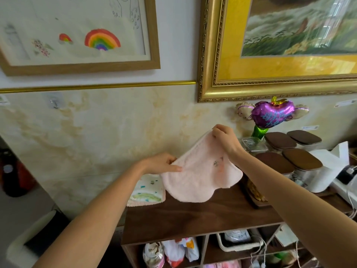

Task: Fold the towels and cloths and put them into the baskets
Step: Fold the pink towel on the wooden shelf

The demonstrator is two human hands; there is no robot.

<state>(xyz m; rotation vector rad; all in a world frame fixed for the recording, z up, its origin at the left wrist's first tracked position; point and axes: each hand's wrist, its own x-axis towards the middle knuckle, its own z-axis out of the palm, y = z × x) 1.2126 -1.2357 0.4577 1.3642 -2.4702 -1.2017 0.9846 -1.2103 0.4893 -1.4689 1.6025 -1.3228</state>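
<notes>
A pink terry cloth [201, 176] with scalloped edges and a small embroidered mark hangs in the air above a dark wooden shelf unit [193, 219], stretched between two hands. The left hand [164, 164] pinches the cloth's left corner, fingers curled around the fabric. The right hand [225, 139], raised higher and nearer the wall, pinches the upper corner between curled fingers. On the shelf top, just left of and partly behind the hanging cloth, lies a folded patterned towel [147, 190] with a pink fringe. To the right stand four white canisters with brown lids [301, 158], a paper towel roll [326, 171], and a purple foil balloon [272, 113]. Two framed pictures hang above: a rainbow drawing [77, 33] and a gold-framed landscape [280, 45].
</notes>
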